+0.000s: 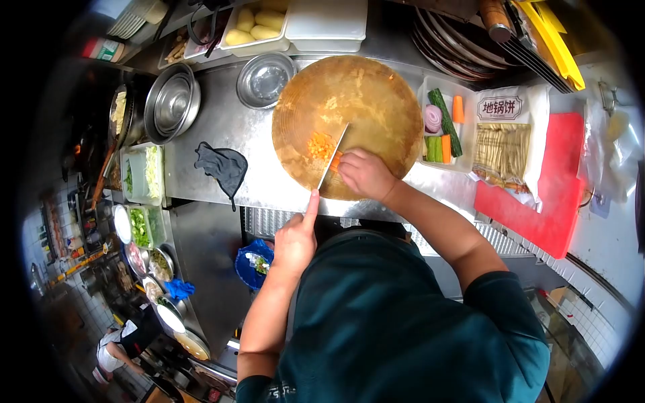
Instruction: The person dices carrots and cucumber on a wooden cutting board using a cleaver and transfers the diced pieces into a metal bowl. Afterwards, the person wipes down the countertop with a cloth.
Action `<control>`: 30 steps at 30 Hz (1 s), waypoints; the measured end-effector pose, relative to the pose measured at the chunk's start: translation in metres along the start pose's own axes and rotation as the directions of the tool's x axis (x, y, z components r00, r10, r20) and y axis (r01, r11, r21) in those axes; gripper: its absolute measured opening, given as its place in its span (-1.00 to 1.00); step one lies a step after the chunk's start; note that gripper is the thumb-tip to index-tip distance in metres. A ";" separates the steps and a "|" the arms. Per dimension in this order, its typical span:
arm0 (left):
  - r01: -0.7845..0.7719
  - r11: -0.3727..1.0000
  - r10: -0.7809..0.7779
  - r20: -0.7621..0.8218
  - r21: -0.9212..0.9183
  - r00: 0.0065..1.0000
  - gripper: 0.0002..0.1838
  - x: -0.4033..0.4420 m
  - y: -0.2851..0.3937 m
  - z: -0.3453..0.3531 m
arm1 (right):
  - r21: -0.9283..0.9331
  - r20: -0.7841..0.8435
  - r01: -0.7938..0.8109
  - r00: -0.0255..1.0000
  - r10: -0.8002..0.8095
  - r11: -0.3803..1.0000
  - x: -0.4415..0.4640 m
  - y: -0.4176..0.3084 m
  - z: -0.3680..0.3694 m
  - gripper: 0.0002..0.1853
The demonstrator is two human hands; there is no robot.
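My left hand [295, 243] is closed on a kitchen knife [334, 156], its index finger stretched along toward the blade. The knife lies over a round wooden chopping board [376, 94], its tip pointing away from me. My right hand [366, 173] is on the board just right of the blade, fingers curled over a piece of carrot [336, 162] that is partly hidden. Small diced carrot [320, 144] is heaped left of the blade. Right of the board, a clear tray [430, 87] holds cucumber [445, 121], carrot chunks [458, 109] and a purple onion [433, 118].
Metal bowls [266, 79] and a dark cloth [222, 168] are on the steel counter left of the board. A printed packet [502, 138] lies on a red board [561, 168] at right. Potatoes [259, 25] fill a tub behind. Another person [117, 349] stands far left.
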State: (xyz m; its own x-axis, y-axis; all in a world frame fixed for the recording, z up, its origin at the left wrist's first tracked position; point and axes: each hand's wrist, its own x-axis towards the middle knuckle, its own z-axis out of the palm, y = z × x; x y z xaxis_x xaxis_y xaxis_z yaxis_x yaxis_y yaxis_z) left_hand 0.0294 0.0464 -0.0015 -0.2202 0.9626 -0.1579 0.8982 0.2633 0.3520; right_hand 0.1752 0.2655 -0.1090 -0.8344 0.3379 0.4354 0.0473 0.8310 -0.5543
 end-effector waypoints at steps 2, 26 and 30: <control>-0.007 1.000 0.006 0.013 0.021 1.000 0.03 -0.004 0.004 -0.007 | 0.004 -0.018 -0.004 1.000 0.004 1.000 -0.002 0.000 0.000 -0.82; 0.019 1.000 -0.022 0.132 0.022 0.991 0.04 -0.001 0.017 -0.011 | -0.015 -0.120 0.003 0.993 -0.004 1.000 -0.002 -0.006 -0.006 -0.92; 0.017 1.000 -0.019 0.104 0.021 0.994 0.04 0.009 0.018 0.002 | -0.029 -0.079 -0.004 0.997 0.001 1.000 -0.002 -0.002 -0.005 -0.92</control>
State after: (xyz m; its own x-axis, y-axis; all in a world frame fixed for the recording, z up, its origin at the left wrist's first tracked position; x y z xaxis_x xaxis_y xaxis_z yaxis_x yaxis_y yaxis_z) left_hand 0.0436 0.0601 0.0018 -0.1966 0.9456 -0.2592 0.9021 0.2780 0.3300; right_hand 0.1797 0.2656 -0.1056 -0.7883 0.3728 0.4894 0.0664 0.8424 -0.5348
